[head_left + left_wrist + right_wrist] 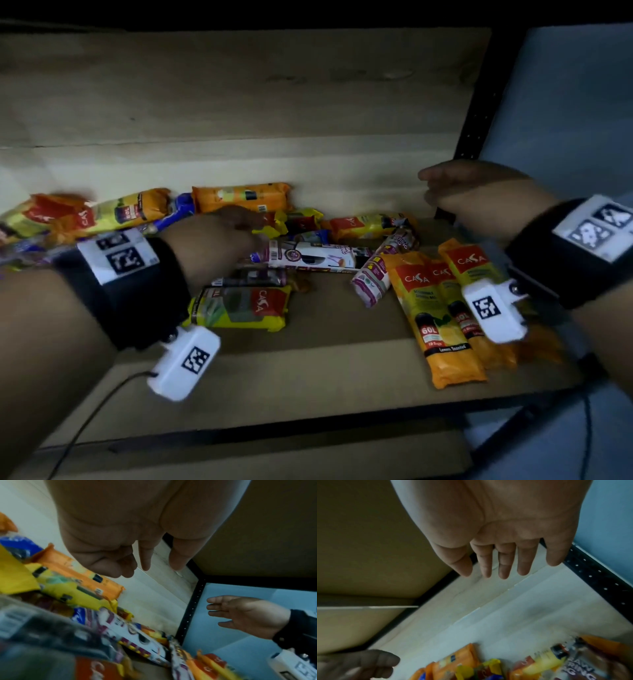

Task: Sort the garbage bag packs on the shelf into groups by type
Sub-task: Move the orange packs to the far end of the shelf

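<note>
Garbage bag packs lie mixed on the wooden shelf [308, 370]. An orange pack [241, 197] lies along the back, and a white and purple pack [311, 257] sits mid-pile. A yellow Casa pack [246, 308] lies in front. Two orange-yellow Casa packs [442, 308] lie side by side at the right. My left hand [251, 224] hovers over the middle of the pile with loosely bent fingers [145, 561] holding nothing. My right hand [428, 188] floats above the right end, its straight fingers [503, 566] empty.
More yellow, red and blue packs [102, 212] are heaped at the left end. A small purple pack [371, 277] lies slanted near the middle. A black perforated upright [476, 102] borders the shelf on the right, with a pale blue wall [565, 102] beyond it. Bare board [308, 370] runs along the front edge.
</note>
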